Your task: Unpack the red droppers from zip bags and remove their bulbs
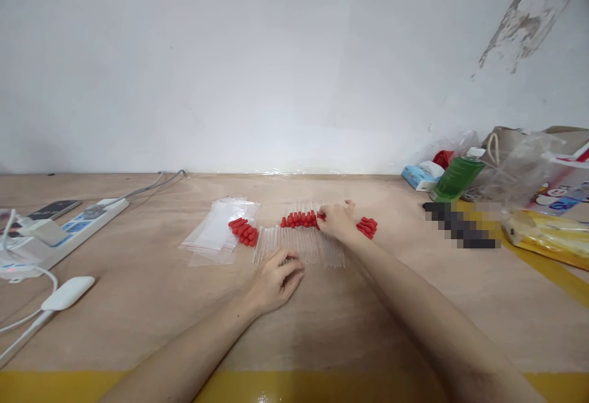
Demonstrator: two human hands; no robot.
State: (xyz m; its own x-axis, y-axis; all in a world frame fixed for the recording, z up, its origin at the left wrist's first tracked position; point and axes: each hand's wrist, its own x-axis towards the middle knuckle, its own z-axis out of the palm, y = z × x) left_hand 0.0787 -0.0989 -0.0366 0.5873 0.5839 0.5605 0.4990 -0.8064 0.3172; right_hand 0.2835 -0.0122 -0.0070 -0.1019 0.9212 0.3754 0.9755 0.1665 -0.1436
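Thin clear tubes (299,246) lie side by side in a row in the middle of the table, with more of them behind. Red rubber bulbs (299,219) line the far ends of the row. My right hand (338,222) reaches over the right part of the row, thumb and forefinger pinched on a red bulb at the line's right end. My left hand (277,280) rests at the near ends of the tubes, fingers loosely bent and a gap between thumb and forefinger, with nothing seen in it. Loose red bulbs (243,232) lie left of the row, others (367,227) at right.
Clear zip bags (221,231) are stacked at the left. Farther left are a power strip (76,231), a phone (54,210) and white cables. A tissue pack (419,177), a green bottle (458,176), plastic bags (519,164) and a blurred dark object (460,225) lie at the right.
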